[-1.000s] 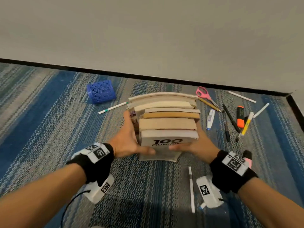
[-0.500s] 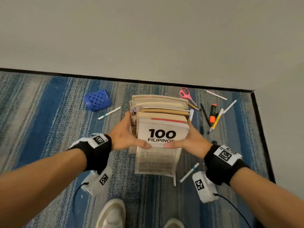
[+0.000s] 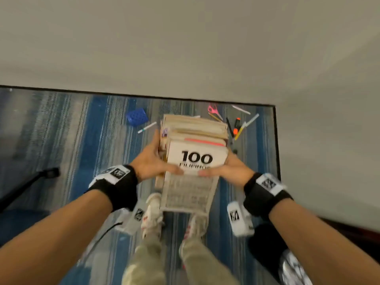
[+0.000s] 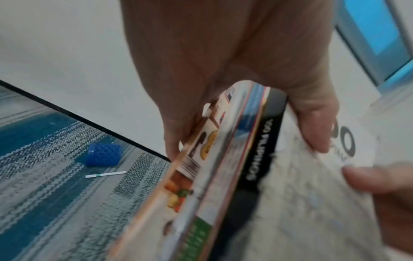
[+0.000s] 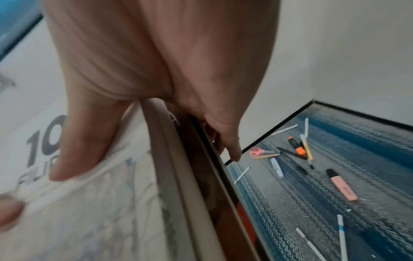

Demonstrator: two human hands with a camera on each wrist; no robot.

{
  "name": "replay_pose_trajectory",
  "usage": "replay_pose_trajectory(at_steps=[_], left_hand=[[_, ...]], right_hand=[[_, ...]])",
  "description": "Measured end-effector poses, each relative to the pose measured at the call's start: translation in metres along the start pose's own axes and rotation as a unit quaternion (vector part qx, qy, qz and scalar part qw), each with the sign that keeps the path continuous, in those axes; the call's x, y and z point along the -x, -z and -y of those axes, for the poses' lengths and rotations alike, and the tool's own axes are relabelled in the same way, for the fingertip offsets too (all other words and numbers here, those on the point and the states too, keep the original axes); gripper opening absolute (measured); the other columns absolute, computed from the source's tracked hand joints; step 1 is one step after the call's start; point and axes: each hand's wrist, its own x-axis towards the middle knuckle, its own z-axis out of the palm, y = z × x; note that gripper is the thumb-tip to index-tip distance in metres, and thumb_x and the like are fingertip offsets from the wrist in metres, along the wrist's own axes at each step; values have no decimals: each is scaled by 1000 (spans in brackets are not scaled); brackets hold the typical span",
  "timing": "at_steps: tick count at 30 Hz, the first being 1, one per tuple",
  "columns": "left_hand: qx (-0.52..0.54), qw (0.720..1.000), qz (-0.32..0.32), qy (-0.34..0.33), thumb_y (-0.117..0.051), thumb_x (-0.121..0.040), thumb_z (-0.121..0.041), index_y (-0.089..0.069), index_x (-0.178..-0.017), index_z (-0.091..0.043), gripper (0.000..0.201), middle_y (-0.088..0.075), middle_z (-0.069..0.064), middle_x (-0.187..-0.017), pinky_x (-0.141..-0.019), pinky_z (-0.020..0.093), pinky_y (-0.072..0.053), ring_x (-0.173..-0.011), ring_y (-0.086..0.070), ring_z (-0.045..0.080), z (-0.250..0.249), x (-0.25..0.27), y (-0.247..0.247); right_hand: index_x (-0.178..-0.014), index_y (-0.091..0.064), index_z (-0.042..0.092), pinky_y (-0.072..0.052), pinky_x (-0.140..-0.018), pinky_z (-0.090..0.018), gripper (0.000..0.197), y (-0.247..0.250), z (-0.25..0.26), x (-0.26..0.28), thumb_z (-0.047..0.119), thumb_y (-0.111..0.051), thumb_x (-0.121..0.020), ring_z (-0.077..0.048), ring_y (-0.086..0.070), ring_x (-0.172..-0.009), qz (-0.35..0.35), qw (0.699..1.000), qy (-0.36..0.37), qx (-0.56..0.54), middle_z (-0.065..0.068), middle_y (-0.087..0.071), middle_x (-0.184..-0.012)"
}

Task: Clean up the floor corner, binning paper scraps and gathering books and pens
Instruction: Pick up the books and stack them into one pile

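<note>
The stack of books (image 3: 194,140), at the centre of the frame above the floor (image 3: 61,140), is clamped between the left hand (image 3: 152,161) and right hand (image 3: 230,167), thumbs curled over the top cover and fingers (image 5: 232,150) wrapped down the sides. It looks heavy and prone to sliding apart, so holding it low on both sides with a thumb on top seems sound. Compared with a second ago, the stack is higher and the person's shoes (image 3: 153,210) now show below it, while the pens (image 3: 239,125) and blue cup (image 3: 136,117) remain in the upper middle.

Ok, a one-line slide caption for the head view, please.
Both hands, left hand and right hand, grip a stack of books above striped carpet strewn with pens and scissors.
</note>
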Motion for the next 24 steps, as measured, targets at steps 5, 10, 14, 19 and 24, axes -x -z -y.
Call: replay_pose_trajectory(at_steps=[5,10,14,19,24], left_hand=[[24,997,-20,-64,-86,-63,-3,-29,-148,-32,106,-65,-7,-122,-92,28,-53,-104,-65,3,-75,95,-50],[76,991,65,-89,-78,-75,-5,-35,-144,-41,89,-71,-3,-113,-75,23,-57,-96,-70,10,-128,158,-93],[29,985,136,-98,-73,-82,-17,-44,-140,-37,68,-71,-3,-113,-83,27,-56,-95,-70,10,-154,195,-137],[-26,968,226,-102,-69,-85,-22,-44,-140,-36,61,-72,-10,-109,-87,28,-53,-97,-69,8,-182,227,-212],[-98,935,319,-120,-70,-85,-25,-34,-146,-37,72,-69,-8,-117,-92,31,-53,-102,-68,11,-213,258,-300]], right_hand=[[-132,-52,17,-53,-95,-31,70,0,65,132,-6,-77,-71,-12,-63,-112,-81,995,3,-50,0,-67,-121],[-137,-43,24,-51,-97,-43,80,-9,91,236,17,-84,-69,-16,-64,-112,-238,963,29,-126,0,-66,-124],[-137,-39,34,-54,-90,-45,72,-13,100,313,18,-76,-78,-23,-64,-112,-284,939,63,-183,-3,-63,-128],[-141,-34,29,-50,-94,-53,71,-6,90,405,8,-70,-84,-35,-61,-116,-330,898,119,-266,-14,-61,-130],[-139,-40,29,-42,-101,-59,62,10,67,498,7,-66,-87,-41,-55,-122,-375,850,192,-318,-19,-56,-134]])
